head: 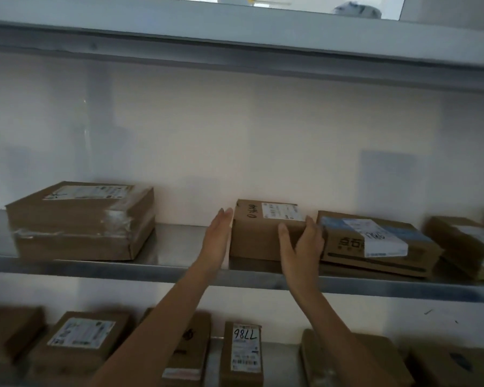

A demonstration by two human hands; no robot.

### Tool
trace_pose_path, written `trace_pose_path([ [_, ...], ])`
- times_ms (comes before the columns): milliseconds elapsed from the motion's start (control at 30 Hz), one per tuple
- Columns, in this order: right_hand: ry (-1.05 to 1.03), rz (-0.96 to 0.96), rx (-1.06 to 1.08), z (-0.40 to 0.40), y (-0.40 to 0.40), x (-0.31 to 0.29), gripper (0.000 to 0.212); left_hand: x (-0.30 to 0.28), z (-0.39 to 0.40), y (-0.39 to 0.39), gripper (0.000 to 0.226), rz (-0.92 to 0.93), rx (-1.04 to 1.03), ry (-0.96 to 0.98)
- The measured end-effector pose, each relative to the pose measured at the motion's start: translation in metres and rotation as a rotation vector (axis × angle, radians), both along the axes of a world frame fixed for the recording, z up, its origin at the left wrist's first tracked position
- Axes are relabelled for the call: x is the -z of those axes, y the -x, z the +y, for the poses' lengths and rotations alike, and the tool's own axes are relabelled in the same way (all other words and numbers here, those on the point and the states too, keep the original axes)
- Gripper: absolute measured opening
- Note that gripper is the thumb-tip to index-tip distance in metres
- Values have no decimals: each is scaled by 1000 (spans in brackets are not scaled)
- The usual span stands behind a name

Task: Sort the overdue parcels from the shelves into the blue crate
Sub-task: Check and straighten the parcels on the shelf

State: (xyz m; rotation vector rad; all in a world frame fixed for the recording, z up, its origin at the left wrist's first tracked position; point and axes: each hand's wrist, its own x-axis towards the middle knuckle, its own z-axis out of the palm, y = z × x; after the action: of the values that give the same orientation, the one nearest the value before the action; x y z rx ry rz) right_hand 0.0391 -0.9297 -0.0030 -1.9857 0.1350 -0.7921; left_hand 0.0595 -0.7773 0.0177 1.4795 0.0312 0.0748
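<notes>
A small brown cardboard parcel (259, 233) with a white label and handwritten black digits stands on the middle metal shelf (179, 268). My left hand (217, 231) lies flat with straight fingers against its left side. My right hand (305, 241) grips its front right corner, thumb on the front face and fingers curled over the right edge. The blue crate is not in view.
On the same shelf a large taped box (81, 222) sits at the left, a flat box with a blue-white label (375, 243) touches the parcel's right side, and another box (464, 241) lies further right. Several labelled parcels, one marked 7786 (245, 353), fill the lower shelf.
</notes>
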Motion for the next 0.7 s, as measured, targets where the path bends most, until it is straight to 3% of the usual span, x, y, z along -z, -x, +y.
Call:
trace_pose_path([
  [167, -204, 17, -114, 0, -4, 2, 48, 0, 4, -2, 24, 27, 9, 63],
  [333, -288, -77, -190, -9, -5, 10, 37, 4, 5, 13, 33, -162, 46, -8],
  [467, -267, -182, -261, -14, 5, 19, 41, 13, 10, 16, 46, -327, 48, -37],
  [600, -296, -193, -321, -16, 4, 17, 43, 15, 12, 11, 46, -326, 76, -31],
  [700, -256, -193, -333, -14, 8, 17, 56, 14, 14, 8, 37, -231, 95, 66],
])
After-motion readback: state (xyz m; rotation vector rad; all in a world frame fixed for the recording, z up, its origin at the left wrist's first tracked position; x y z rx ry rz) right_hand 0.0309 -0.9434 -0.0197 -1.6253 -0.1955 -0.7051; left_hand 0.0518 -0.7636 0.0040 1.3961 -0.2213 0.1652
